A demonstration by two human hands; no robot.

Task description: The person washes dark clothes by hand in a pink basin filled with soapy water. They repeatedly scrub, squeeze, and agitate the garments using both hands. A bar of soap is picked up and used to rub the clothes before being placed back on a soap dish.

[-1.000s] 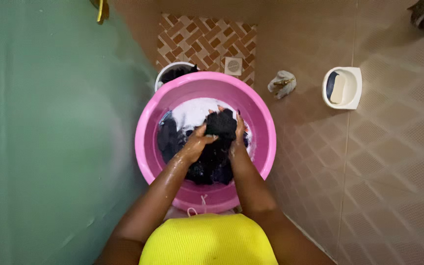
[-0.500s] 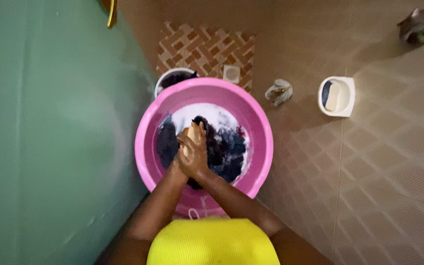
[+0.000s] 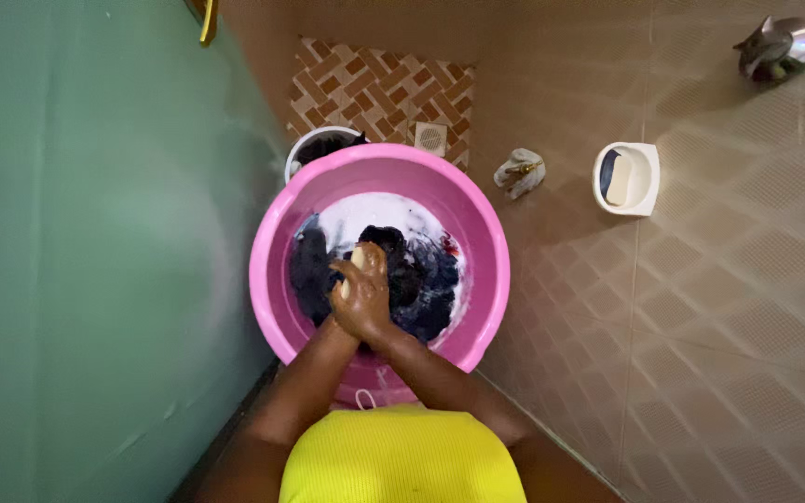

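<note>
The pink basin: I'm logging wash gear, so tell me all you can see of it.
The pink basin is round, wide and looks like glossy plastic. It stands upright on the floor beside a green wall. Inside lie milky water and dark clothes. Both hands are clasped together over the clothes, with a pale lump, possibly soap, between them. A smaller dark-filled bucket sits just behind its rim.

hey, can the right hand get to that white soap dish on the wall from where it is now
Probably yes. The right hand is clasped with the left hand over dark laundry in the pink basin. Nothing stands between it and the soap dish, though reach length is uncertain.
</note>
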